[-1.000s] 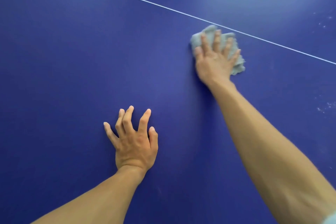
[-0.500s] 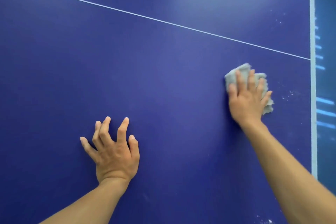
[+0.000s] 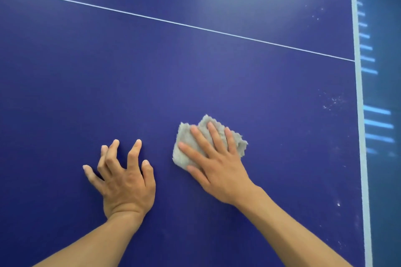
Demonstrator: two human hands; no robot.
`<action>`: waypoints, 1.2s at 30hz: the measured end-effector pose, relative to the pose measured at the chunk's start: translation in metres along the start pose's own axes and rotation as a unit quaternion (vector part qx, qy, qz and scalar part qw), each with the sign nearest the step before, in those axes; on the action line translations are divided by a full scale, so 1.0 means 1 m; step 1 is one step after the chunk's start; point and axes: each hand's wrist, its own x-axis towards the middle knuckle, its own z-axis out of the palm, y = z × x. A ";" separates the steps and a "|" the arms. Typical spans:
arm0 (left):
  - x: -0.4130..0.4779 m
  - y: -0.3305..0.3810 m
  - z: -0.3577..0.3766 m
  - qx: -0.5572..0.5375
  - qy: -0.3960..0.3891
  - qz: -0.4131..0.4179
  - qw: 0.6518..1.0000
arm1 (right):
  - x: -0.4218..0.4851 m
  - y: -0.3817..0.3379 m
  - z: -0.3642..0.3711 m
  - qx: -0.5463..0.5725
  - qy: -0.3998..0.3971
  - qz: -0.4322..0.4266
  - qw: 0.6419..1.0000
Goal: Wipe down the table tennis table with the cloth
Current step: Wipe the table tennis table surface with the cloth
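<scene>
Two bare hands lie on one blue desk [image 3: 217, 76], and one grey cloth [image 3: 188, 143] is the only loose thing on it. That cloth, crumpled, sits on the near part of the surface, right of the middle, well short of the white edge band [image 3: 360, 136] on the right. One hand, the right hand [image 3: 219, 167], presses flat on the cloth with its fingers spread and straight, so its grip is not closed around the fabric; four fingers and the thumb lie on it. One other hand, the left hand [image 3: 123, 180], rests just beside the cloth without touching it, fingers splayed and arched, holding nothing. One thin white line [image 3: 173, 23] crosses the far part of the desk. Several pale specks [image 3: 333, 102] dot the surface near the right edge.
</scene>
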 end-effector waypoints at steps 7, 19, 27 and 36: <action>0.002 0.002 -0.001 0.002 -0.004 0.000 1.000 | -0.036 0.104 -0.030 0.050 0.019 0.320 0.946; -0.002 0.002 -0.005 -0.021 -0.008 -0.017 1.000 | -0.123 -0.115 0.052 0.009 0.024 -0.014 1.000; -0.005 0.002 -0.004 -0.025 -0.008 -0.015 1.000 | -0.161 -0.061 0.041 0.002 0.019 0.121 0.992; -0.072 -0.005 -0.023 -0.096 -0.045 0.047 0.993 | -0.187 -0.170 0.074 0.027 0.012 -0.049 0.998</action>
